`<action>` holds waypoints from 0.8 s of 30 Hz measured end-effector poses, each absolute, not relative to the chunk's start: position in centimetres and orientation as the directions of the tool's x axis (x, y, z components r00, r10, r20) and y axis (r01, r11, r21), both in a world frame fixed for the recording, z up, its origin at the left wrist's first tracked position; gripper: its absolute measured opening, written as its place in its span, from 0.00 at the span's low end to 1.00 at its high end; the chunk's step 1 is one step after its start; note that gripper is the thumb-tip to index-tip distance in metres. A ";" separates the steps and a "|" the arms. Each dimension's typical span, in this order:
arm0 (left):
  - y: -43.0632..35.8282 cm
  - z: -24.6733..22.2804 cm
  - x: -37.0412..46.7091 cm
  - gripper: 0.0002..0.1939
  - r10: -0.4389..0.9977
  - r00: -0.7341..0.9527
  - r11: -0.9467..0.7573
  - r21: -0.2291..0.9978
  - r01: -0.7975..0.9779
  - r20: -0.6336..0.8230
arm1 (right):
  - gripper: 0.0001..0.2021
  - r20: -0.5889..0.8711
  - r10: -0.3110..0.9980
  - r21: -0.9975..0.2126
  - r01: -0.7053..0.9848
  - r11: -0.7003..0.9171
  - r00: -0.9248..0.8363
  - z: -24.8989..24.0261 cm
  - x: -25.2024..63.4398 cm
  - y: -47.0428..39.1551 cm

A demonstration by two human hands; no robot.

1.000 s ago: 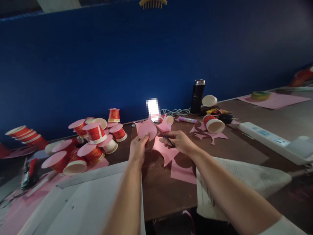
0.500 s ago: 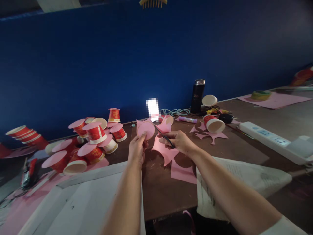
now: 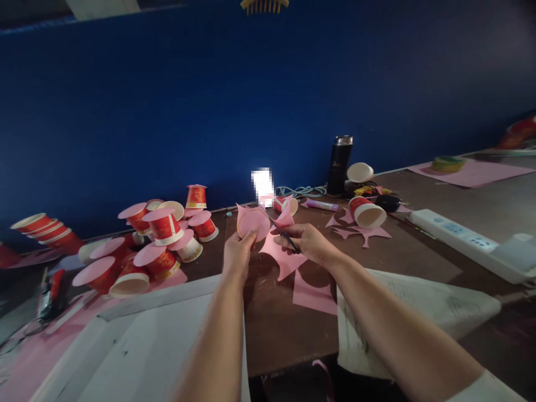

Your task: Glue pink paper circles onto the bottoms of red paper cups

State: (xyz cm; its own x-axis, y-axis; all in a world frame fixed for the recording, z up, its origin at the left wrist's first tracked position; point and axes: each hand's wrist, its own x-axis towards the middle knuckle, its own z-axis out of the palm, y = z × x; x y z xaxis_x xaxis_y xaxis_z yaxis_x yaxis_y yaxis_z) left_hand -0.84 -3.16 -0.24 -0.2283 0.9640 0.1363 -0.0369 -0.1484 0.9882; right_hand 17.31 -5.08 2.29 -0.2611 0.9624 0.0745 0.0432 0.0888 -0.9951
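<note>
My left hand (image 3: 239, 251) pinches a round piece of pink paper (image 3: 254, 224), thumb on its near face. A pointed corner of paper sticks up at its upper left. Whether anything lies behind the paper is hidden. Black-handled scissors (image 3: 291, 243) are in my right hand (image 3: 307, 241), their blades pointing up and left at the right edge of the round piece. A curled pink strip (image 3: 286, 216) stands beside the blades. Below the hands, a pink offcut (image 3: 282, 259) with curved edges rests on the brown table (image 3: 276, 335).
Red paper cups (image 3: 163, 228) topped with pink discs crowd the left side. A lit, blurred-out screen (image 3: 263, 187) leans at the blue wall. To the right are a black flask (image 3: 340, 164), a glue stick (image 3: 321, 205), a tipped cup (image 3: 367, 213) and a power strip (image 3: 464, 237).
My left hand has turned the round pink piece and shifted slightly right and down. The curled strip beside the scissors has changed shape and stands more upright.
</note>
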 end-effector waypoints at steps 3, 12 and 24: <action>-3.3 -0.1 -0.9 0.19 0.967 -0.210 -0.156 0.987 -0.044 0.143 | 0.23 0.071 0.962 -0.995 0.044 0.085 -0.263 2.3 17.4 -5.1; -3.5 0.3 -0.9 0.17 0.976 -0.199 -0.124 0.982 -0.144 0.094 | 0.23 0.062 0.967 -0.997 0.037 0.073 -0.245 2.9 17.2 -5.5; -3.6 0.6 -0.8 0.18 0.976 -0.206 -0.105 0.977 -0.184 0.067 | 0.20 0.080 0.966 -0.994 0.047 0.095 -0.245 2.4 17.4 -5.2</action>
